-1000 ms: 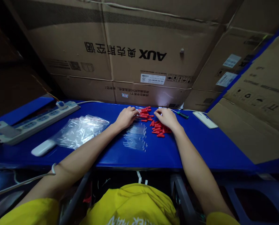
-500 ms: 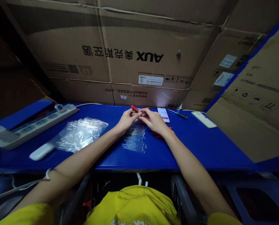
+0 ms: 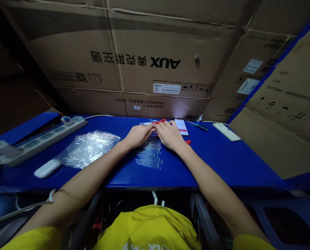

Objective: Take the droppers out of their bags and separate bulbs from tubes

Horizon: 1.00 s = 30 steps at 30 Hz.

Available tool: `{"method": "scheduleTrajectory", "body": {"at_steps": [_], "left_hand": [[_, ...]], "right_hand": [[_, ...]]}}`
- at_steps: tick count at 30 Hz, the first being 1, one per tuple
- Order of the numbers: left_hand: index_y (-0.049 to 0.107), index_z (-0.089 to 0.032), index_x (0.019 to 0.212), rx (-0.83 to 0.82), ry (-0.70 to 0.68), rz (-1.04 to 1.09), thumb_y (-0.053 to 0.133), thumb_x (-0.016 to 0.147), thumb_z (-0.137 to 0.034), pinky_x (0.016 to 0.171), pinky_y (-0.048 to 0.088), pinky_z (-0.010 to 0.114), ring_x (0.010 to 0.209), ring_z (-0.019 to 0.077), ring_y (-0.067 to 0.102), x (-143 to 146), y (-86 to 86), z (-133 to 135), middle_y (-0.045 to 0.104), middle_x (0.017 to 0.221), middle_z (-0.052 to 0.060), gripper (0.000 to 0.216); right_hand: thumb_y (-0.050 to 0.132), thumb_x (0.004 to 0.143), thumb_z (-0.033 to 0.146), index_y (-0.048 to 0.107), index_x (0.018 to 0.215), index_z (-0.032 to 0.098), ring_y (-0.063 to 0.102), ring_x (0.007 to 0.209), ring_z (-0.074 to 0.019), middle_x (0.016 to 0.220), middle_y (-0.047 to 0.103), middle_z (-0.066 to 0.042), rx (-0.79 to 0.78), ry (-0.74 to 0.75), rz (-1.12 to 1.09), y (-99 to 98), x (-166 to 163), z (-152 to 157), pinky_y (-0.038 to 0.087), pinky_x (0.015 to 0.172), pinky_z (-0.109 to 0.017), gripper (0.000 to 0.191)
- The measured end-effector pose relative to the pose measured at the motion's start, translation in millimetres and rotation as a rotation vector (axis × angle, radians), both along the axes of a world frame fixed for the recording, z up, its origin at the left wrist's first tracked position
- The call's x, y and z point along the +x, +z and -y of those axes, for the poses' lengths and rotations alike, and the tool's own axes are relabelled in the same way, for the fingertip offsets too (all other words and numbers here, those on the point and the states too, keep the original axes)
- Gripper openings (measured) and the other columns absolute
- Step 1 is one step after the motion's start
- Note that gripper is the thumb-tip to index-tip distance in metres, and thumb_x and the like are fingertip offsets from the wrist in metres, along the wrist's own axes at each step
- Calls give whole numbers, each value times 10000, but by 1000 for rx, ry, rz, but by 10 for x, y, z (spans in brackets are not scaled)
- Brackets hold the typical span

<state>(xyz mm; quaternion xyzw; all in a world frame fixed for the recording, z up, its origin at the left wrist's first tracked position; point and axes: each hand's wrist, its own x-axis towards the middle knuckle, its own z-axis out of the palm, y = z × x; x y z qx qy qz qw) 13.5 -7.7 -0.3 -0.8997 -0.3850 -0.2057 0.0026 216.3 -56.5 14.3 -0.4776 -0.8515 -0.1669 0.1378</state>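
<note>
My left hand [image 3: 139, 134] and my right hand [image 3: 170, 134] meet at the fingertips over the far part of a row of thin clear rods [image 3: 148, 158]. The fingers of both are curled inward and closed, and whatever lies between them is hidden. Red stick-like pieces [image 3: 159, 121] show just beyond the fingertips. More red pieces [image 3: 188, 142] peek out beside my right wrist. The rods lie side by side on the blue table [image 3: 212, 156], with small shiny tips at their right ends.
Left of the rods are clear zip bags [image 3: 91, 149], a white rounded device [image 3: 48, 168] and a power strip [image 3: 45, 137]. A lit phone [image 3: 181, 127], a green-handled screwdriver [image 3: 201, 127] and a pale phone-like slab [image 3: 226, 132] lie right. Cardboard [image 3: 134, 34] walls the back.
The red piece that stood tilted between my fingers no longer shows there. Both hands have lowered, with my right hand turned palm down and my left shifted slightly left.
</note>
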Motion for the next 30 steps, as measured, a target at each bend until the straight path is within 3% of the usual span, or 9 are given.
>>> {"method": "scheduleTrajectory", "body": {"at_steps": [4,8,15,20,30], "left_hand": [[686,-208,972,-12,1,-109,351,1115,-450,700,440,336,740,266,688,-25,44,-11,739,829,107,438],[687,-216,898,-116,-171,-158,358,1103,-467,689,420,325,640,223,602,-148,157,-79,674,714,66,461],[627,-219,753,-298,-329,18,393,1084,-500,628,387,312,540,166,478,-181,243,-116,561,609,14,494],[587,-212,753,-384,-403,54,394,1085,-548,608,370,299,556,158,478,-179,294,-121,548,613,3,510],[539,-204,661,-536,-419,160,503,1028,-626,563,373,281,539,132,425,-165,426,-52,489,572,-13,561]], "right_hand": [[361,1115,262,660,1186,115,597,1099,-328,1201,719,-205,61,26,77,-51,-92,17,380,980,-449,340],[352,1138,325,654,1172,129,640,1055,-290,1159,743,-174,-42,48,86,-73,-84,-9,423,882,-382,362],[340,1148,401,653,1246,181,717,882,-238,1062,809,-118,-161,15,85,-49,17,-79,356,698,-316,395],[339,1143,387,682,1210,190,719,882,-229,1070,815,-119,-150,27,91,-16,60,-103,314,681,-310,401],[327,1143,420,693,1138,218,679,822,-214,1000,809,-100,-137,50,65,7,51,-113,287,674,-306,418]]}}
